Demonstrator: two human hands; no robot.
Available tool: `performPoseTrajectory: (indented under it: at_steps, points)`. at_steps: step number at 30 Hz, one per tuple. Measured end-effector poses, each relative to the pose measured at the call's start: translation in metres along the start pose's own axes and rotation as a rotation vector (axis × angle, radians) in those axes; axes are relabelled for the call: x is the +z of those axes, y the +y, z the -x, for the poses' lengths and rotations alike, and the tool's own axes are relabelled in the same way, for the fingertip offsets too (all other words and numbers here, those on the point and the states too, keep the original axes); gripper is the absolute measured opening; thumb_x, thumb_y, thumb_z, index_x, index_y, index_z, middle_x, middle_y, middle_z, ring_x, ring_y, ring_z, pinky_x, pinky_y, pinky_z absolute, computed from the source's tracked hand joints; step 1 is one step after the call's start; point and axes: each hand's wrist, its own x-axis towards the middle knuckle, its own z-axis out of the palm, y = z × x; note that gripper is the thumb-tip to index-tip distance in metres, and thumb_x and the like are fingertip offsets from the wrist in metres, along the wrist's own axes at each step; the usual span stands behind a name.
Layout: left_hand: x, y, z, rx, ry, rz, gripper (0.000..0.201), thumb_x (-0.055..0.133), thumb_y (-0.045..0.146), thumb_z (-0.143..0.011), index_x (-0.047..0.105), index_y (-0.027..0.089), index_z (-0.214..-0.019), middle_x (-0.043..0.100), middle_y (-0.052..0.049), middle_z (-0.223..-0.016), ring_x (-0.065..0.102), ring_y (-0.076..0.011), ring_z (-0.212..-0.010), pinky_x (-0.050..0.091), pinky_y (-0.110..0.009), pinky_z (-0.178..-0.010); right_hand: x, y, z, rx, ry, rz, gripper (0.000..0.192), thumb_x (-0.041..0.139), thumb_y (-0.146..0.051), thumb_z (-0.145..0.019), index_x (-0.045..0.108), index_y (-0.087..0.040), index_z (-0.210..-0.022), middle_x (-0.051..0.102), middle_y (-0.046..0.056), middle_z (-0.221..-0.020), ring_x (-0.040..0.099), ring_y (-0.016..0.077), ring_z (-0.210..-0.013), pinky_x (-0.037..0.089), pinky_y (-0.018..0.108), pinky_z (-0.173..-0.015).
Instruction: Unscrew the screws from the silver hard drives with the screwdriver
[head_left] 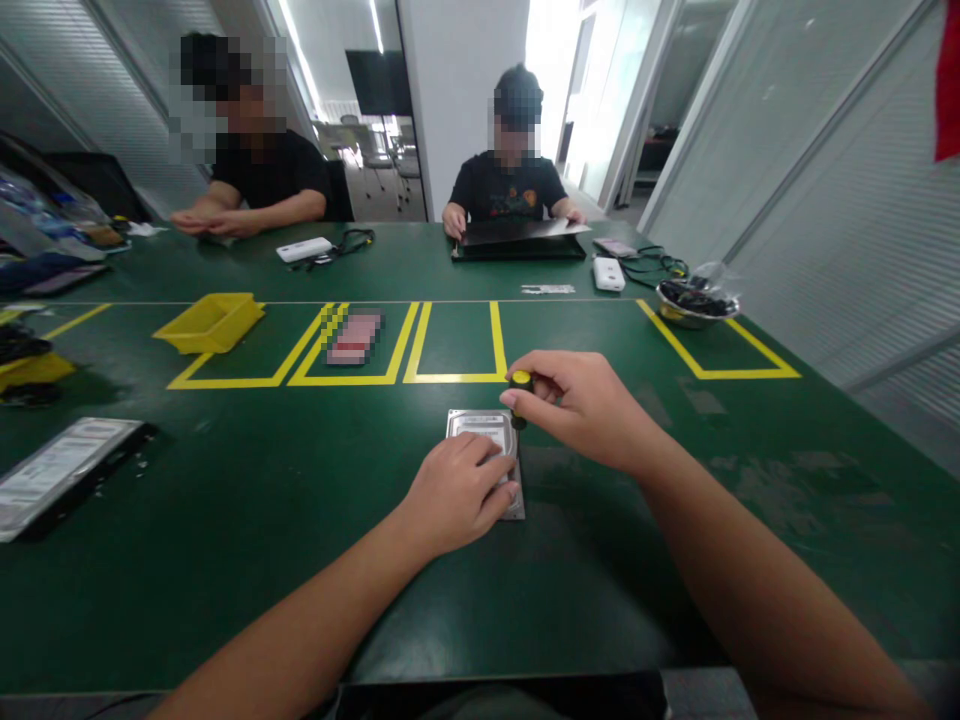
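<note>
On the near middle of the green tabletop (pixel 225 520) lies a silver hard drive (pixel 486 430), flat, just short of the yellow tape boxes. The left hand (pixel 457 492) rests palm-down on its near half, fingers spread narrowly over the metal rather than gripping it. The right hand (pixel 581 405) holds a screwdriver (pixel 520 393) with a yellow-and-black handle upright at the drive's far right corner, fingers closed around the handle; the tip is hidden.

Far to the left sits a yellow bin (pixel 211 322); whether anything is in it cannot be told. Far to the right a metal bowl (pixel 696 308) holds dark small parts, too small to make out. A second flat drive-like unit (pixel 60 473) lies at the left edge. Across the tabletop two people sit, one with hands on a dark laptop (pixel 517 242).
</note>
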Motion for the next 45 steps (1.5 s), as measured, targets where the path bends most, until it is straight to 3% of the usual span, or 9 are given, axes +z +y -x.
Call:
performPoseTrajectory:
  at_steps: [45]
  points:
    - [0.0002, 0.0000, 0.0005, -0.013, -0.007, 0.003, 0.029, 0.048, 0.035, -0.097, 0.066, 0.020, -0.113, 0.063, -0.009, -0.104, 0.056, -0.0268, -0.100, 0.046, -0.045, -0.087, -0.0040, 0.0000, -0.0001, 0.026, -0.028, 0.029, 0.019, 0.064, -0.032, -0.088, 0.068, -0.015, -0.095, 0.059, -0.001, -0.071, 0.052, 0.0112, -0.063, 0.035, 0.024, -0.061]
